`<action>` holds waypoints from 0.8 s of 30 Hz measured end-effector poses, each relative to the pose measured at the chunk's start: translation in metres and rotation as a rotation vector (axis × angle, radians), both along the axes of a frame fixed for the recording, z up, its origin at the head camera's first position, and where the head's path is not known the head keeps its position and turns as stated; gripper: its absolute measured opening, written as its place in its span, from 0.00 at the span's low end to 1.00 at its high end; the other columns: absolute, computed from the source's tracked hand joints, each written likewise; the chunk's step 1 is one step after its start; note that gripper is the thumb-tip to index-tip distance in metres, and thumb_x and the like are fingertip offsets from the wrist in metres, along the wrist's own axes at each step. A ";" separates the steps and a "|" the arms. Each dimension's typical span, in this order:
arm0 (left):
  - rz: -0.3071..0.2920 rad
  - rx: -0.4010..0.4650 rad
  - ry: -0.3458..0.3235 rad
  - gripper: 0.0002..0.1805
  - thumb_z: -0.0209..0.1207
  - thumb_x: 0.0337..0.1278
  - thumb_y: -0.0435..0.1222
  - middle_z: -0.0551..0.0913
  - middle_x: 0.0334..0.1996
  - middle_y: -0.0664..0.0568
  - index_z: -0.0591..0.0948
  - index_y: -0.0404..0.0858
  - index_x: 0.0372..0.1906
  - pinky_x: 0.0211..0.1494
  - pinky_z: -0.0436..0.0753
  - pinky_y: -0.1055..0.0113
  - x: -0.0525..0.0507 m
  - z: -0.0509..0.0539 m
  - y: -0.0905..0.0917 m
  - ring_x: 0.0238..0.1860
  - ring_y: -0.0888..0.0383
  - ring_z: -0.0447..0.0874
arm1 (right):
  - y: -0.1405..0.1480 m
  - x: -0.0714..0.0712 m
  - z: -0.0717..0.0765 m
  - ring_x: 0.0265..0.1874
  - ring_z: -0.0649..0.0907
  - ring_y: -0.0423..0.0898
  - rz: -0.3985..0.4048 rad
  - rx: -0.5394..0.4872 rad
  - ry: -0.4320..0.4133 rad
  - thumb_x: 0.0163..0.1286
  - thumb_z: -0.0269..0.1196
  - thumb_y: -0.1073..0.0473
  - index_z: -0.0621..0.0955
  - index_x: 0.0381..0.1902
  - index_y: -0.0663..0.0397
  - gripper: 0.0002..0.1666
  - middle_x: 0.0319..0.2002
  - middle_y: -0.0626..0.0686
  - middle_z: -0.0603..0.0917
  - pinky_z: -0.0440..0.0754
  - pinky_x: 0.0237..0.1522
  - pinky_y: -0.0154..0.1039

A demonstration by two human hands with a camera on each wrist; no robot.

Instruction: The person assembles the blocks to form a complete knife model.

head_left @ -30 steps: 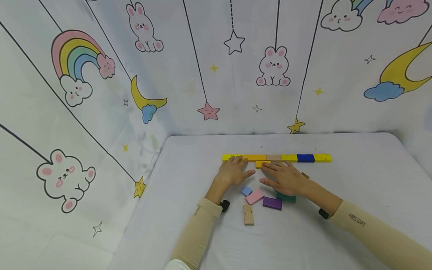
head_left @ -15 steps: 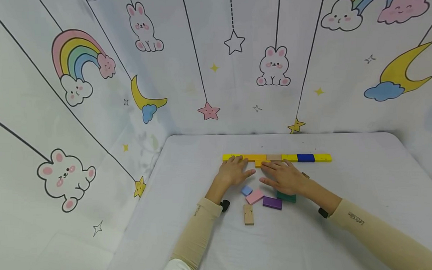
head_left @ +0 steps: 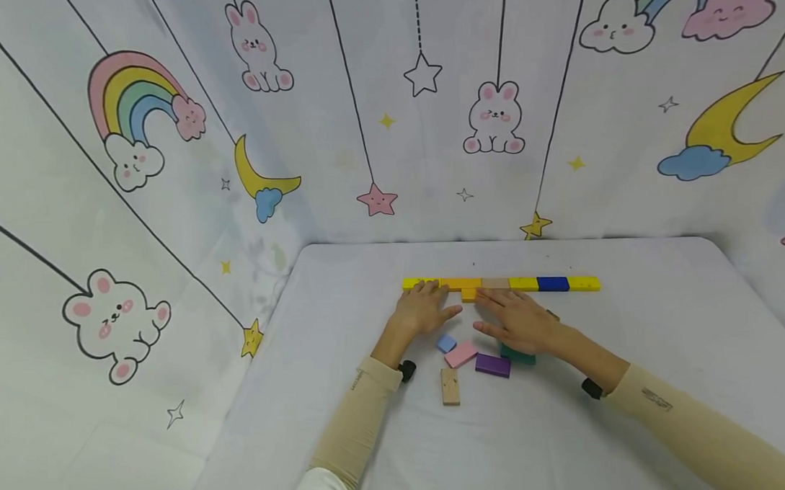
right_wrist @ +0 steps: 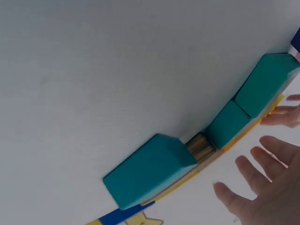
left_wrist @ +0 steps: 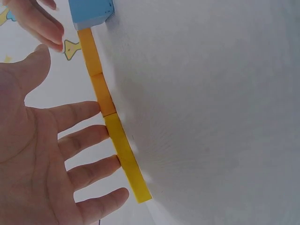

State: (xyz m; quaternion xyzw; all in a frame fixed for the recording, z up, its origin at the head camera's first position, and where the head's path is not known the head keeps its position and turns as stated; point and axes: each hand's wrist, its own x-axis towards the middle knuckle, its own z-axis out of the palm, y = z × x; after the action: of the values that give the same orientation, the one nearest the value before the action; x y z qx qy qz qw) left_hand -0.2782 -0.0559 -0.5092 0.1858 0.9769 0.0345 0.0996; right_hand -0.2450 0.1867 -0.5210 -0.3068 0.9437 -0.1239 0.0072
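Note:
In the head view, a straight row of coloured blocks runs near the table's back: a yellow block (head_left: 420, 283), an orange block (head_left: 461, 283), a tan block (head_left: 495, 283), then more yellow and a dark blue block (head_left: 552, 284). Another orange block (head_left: 468, 295) lies against the row's near side. My left hand (head_left: 421, 315) is spread, its fingertips touching the edges of yellow and orange blocks (left_wrist: 125, 152) in the left wrist view. My right hand (head_left: 518, 321) is spread too, its fingertips over the right end of the nearer orange block. Neither hand grips anything.
Loose blocks lie nearer the person: light blue (head_left: 446, 343), pink (head_left: 460, 354), purple (head_left: 493, 365), green (head_left: 517, 354) and natural wood (head_left: 450, 386). Several teal blocks (right_wrist: 150, 173) appear beside the row in the right wrist view. A cartoon-printed cloth (head_left: 336, 117) hangs behind the table.
My right hand has shifted slightly to the right, and its fingers now cover more of the nearer orange block. My left hand stays against the row. The head view has tilted a little.

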 end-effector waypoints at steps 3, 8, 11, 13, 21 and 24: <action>0.001 0.002 -0.005 0.43 0.38 0.75 0.70 0.59 0.82 0.50 0.63 0.51 0.82 0.82 0.59 0.43 0.000 -0.001 0.000 0.82 0.45 0.55 | 0.006 0.007 0.004 0.75 0.69 0.63 -0.017 -0.009 0.021 0.80 0.56 0.35 0.72 0.75 0.58 0.41 0.78 0.62 0.67 0.64 0.73 0.70; 0.000 0.003 -0.006 0.42 0.38 0.75 0.70 0.58 0.83 0.50 0.62 0.51 0.83 0.82 0.59 0.43 -0.001 -0.002 0.000 0.82 0.46 0.54 | 0.016 0.020 0.009 0.73 0.71 0.65 -0.044 -0.024 0.020 0.79 0.58 0.35 0.73 0.74 0.61 0.41 0.77 0.64 0.68 0.67 0.71 0.69; -0.003 -0.001 -0.004 0.42 0.38 0.75 0.69 0.58 0.83 0.50 0.62 0.51 0.83 0.82 0.59 0.43 -0.001 -0.002 0.000 0.82 0.46 0.55 | 0.021 0.028 0.010 0.72 0.72 0.65 -0.056 -0.030 0.012 0.79 0.58 0.36 0.74 0.73 0.61 0.40 0.76 0.65 0.69 0.68 0.71 0.69; -0.006 0.001 -0.007 0.43 0.38 0.75 0.69 0.58 0.83 0.50 0.62 0.51 0.83 0.82 0.59 0.43 -0.001 -0.002 -0.001 0.82 0.45 0.54 | 0.023 0.033 0.011 0.71 0.73 0.66 -0.068 -0.037 0.004 0.79 0.58 0.36 0.75 0.73 0.61 0.40 0.75 0.65 0.70 0.68 0.71 0.69; -0.011 0.011 -0.004 0.42 0.39 0.75 0.69 0.58 0.83 0.50 0.62 0.51 0.83 0.82 0.59 0.43 -0.001 -0.001 -0.002 0.82 0.46 0.54 | 0.028 0.055 0.015 0.68 0.76 0.64 -0.108 -0.042 0.005 0.78 0.61 0.38 0.78 0.70 0.59 0.37 0.71 0.63 0.76 0.71 0.69 0.68; -0.012 0.014 -0.009 0.42 0.39 0.75 0.68 0.58 0.83 0.50 0.62 0.51 0.83 0.82 0.59 0.43 -0.001 -0.002 -0.002 0.82 0.45 0.54 | 0.028 0.063 0.014 0.64 0.80 0.62 -0.123 -0.041 0.019 0.76 0.63 0.38 0.80 0.68 0.58 0.35 0.66 0.61 0.80 0.75 0.66 0.66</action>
State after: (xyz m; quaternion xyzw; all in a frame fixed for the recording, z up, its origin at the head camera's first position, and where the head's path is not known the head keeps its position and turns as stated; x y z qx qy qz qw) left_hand -0.2791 -0.0576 -0.5108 0.1923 0.9750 0.0416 0.1029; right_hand -0.1821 0.2150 -0.5065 -0.2494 0.9580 -0.1404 -0.0157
